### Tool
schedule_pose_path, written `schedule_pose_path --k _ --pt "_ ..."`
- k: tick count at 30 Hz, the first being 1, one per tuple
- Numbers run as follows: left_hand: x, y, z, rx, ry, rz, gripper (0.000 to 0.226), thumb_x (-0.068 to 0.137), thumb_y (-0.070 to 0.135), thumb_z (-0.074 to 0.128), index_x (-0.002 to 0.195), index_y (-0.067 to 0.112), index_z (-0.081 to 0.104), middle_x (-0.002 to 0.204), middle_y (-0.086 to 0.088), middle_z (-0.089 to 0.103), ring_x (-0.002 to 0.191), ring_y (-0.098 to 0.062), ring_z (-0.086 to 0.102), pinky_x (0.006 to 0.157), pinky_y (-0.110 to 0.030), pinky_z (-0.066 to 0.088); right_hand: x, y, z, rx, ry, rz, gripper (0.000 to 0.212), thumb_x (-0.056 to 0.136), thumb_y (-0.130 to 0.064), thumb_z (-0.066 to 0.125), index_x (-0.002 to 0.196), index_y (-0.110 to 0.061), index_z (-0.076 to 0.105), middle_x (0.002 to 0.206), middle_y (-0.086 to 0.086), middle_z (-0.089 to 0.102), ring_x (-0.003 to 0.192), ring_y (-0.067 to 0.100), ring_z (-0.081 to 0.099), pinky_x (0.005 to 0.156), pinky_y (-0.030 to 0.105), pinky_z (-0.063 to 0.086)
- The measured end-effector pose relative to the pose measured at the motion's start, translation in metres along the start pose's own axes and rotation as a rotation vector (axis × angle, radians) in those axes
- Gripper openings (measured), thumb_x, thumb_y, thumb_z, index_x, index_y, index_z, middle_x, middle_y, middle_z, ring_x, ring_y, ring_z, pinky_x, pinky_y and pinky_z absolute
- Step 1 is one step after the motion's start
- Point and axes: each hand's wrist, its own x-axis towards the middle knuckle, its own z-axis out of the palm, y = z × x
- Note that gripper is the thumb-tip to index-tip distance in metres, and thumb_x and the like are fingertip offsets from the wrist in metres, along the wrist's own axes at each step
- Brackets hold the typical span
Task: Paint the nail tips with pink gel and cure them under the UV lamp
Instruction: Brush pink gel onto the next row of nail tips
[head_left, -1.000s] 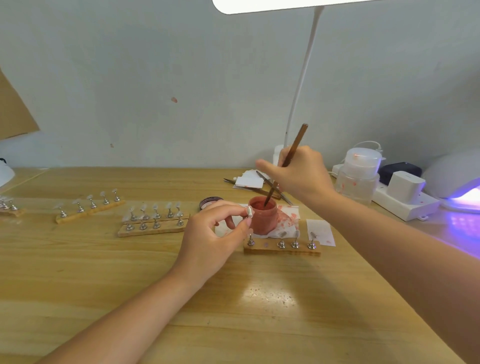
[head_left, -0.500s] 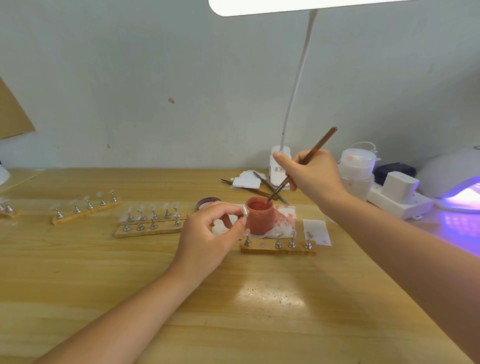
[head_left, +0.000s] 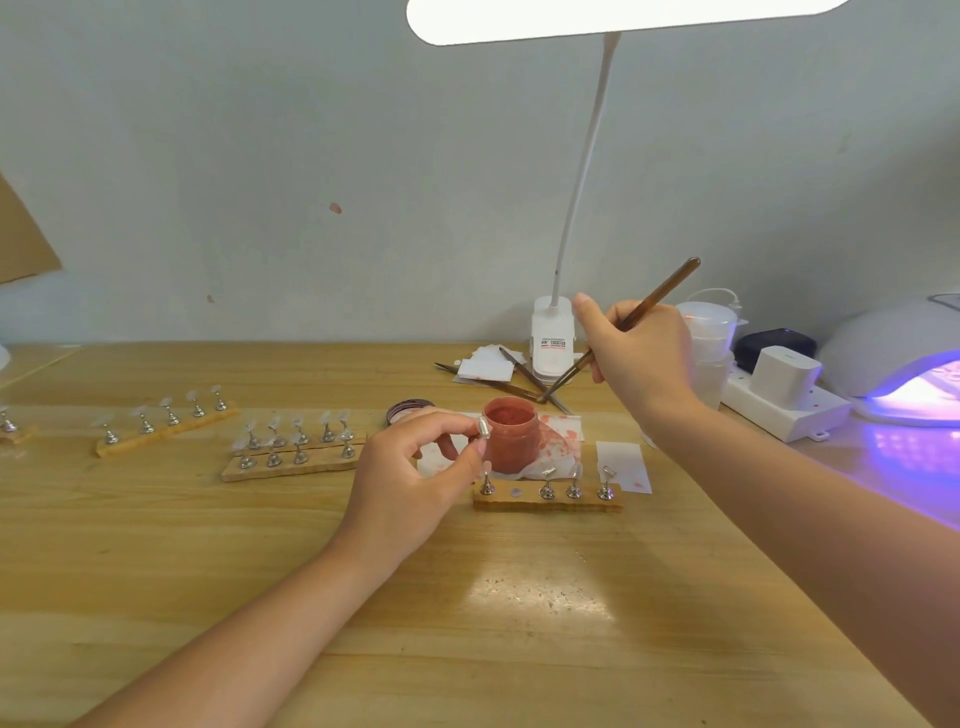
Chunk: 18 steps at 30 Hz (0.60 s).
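In the head view we see that the brush (head_left: 618, 333) has left the pink gel jar (head_left: 511, 434): one second ago its tip stood inside the jar, and now the tip hangs just above and to the right of the jar rim, not touching it. The right hand (head_left: 636, 358) has moved up and to the right of the frame; its fingers are curled round the brush handle, which leans toward the upper right. The left hand (head_left: 410, 478) stays almost at the same place, in the centre of the frame, and pinches a small silver nail tip holder (head_left: 483, 427) between thumb and forefinger, just left of the jar.

The jar stands open on a stained white tissue (head_left: 556, 441) on the counter (head_left: 311, 597), between the two hands. Just in front of it lies a wooden strip (head_left: 548, 501) with four metal stands. More strips with clear nail tips (head_left: 291, 441) lie at the left. The UV lamp (head_left: 904, 364) glows violet at the right edge, well apart from both hands.
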Motion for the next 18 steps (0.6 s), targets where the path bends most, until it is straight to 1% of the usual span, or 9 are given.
schedule_pose_path --k 3,6,8,11,13,14,16,18 --pt "-0.0002 0.0011 0.0004 0.001 0.001 0.002 0.03 0.077 0.001 0.069 0.077 0.031 0.066 0.079 0.024 0.065 0.067 0.002 0.054 0.065 -0.005 0.037 -0.0034 -0.0005 0.0045 0.016 -0.027 0.013 0.049 0.09 -0.035 0.054 0.046 -0.013 0.048 0.041 -0.001 0.048 0.038 -0.001 0.048 0.055 0.023 0.041" --pt "0.0002 0.0 0.0003 -0.006 0.002 0.0 0.029 0.077 0.001 0.069 0.076 0.03 0.066 0.083 0.02 0.066 0.067 0.001 0.054 0.065 -0.005 0.036 -0.007 0.0037 0.0066 0.021 -0.047 0.034 0.051 0.09 -0.034 0.054 0.044 -0.012 0.046 0.041 0.001 0.048 0.037 -0.001 0.047 0.056 0.022 0.041" --pt "0.0003 -0.0006 0.0004 -0.014 -0.001 -0.01 0.028 0.077 0.002 0.068 0.076 0.03 0.067 0.085 0.017 0.066 0.067 0.0 0.054 0.065 -0.006 0.036 -0.0085 0.0057 0.0058 0.022 -0.035 0.045 0.051 0.09 -0.033 0.054 0.044 -0.013 0.045 0.04 0.0 0.047 0.037 -0.001 0.049 0.054 0.021 0.039" --pt "0.0001 -0.0004 0.0006 -0.009 -0.007 -0.011 0.029 0.077 0.002 0.068 0.076 0.03 0.067 0.083 0.019 0.066 0.068 0.0 0.054 0.065 -0.006 0.036 -0.0075 0.0051 0.0028 -0.013 0.02 0.012 0.051 0.089 -0.033 0.053 0.044 -0.012 0.045 0.04 -0.001 0.046 0.039 0.004 0.047 0.051 0.023 0.039" --pt "-0.0004 -0.0005 0.0001 -0.005 -0.01 -0.013 0.029 0.077 0.003 0.068 0.077 0.032 0.066 0.081 0.023 0.066 0.07 0.001 0.055 0.065 -0.006 0.037 -0.0056 0.004 0.0011 -0.013 0.057 -0.024 0.051 0.089 -0.032 0.053 0.043 -0.011 0.046 0.04 0.0 0.046 0.043 0.007 0.044 0.054 0.022 0.04" --pt "-0.0006 -0.0008 0.0 -0.006 -0.012 -0.016 0.029 0.077 0.003 0.068 0.077 0.032 0.066 0.081 0.024 0.065 0.071 0.001 0.055 0.065 -0.006 0.036 -0.0048 0.0033 0.0006 -0.001 0.064 -0.034 0.051 0.089 -0.032 0.053 0.044 -0.01 0.047 0.041 0.001 0.046 0.044 0.008 0.043 0.054 0.021 0.041" --pt "-0.0004 -0.0014 0.0 -0.005 -0.016 -0.021 0.029 0.077 0.004 0.068 0.076 0.033 0.066 0.082 0.023 0.065 0.071 0.0 0.055 0.064 -0.006 0.036 -0.004 0.0019 0.0003 0.032 0.058 -0.034 0.05 0.09 -0.032 0.053 0.05 -0.002 0.052 0.043 0.003 0.048 0.045 0.01 0.045 0.057 0.023 0.043" --pt "-0.0001 -0.0017 0.0 0.001 -0.015 -0.014 0.031 0.077 0.003 0.068 0.075 0.034 0.065 0.08 0.024 0.065 0.07 0.0 0.054 0.064 -0.006 0.035 -0.0052 0.0012 0.0011 0.058 0.041 -0.02 0.05 0.09 -0.033 0.054 0.056 0.004 0.054 0.044 0.005 0.048 0.042 0.006 0.045 0.056 0.023 0.043"
